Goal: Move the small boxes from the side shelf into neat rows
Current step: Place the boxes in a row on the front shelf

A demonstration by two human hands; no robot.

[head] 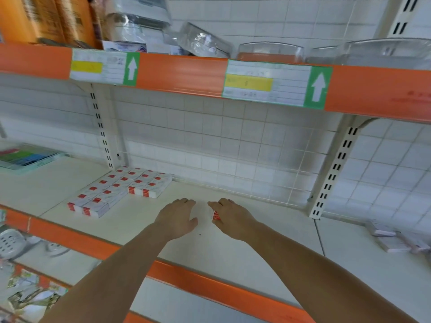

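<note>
Already, up and to the left of the left hand [177,216], a block of boxes [121,188] lies flat on the shelf [233,248], four rows running from the back wall toward the front edge, each box touching its neighbours; the two left rows reach further forward than the two right ones, so the judgement is that the right rows are the ones being filled. They lie flat and tight most likely so that their red-marked ends all face the aisle and the block stays square. The left hand rests palm down on the shelf with fingers straight and relaxed, holding nothing; it seems placed there to steady or to guide the next box across. Just beside it, with a small gap between, the right hand [229,216] is curled over a single box [216,215], fingers on top and thumb by its near end, gripping it against the shelf. Only a red and white end of that box shows under the thumb; the rest is hidden by the hand. It looks like the others: small, flat, white, with a red patch and print too blurred to read. Well to the right of the right hand, more pale boxes [394,238] lie loosely on the side shelf [349,264], not in rows, presumably the supply still to be moved.
</note>
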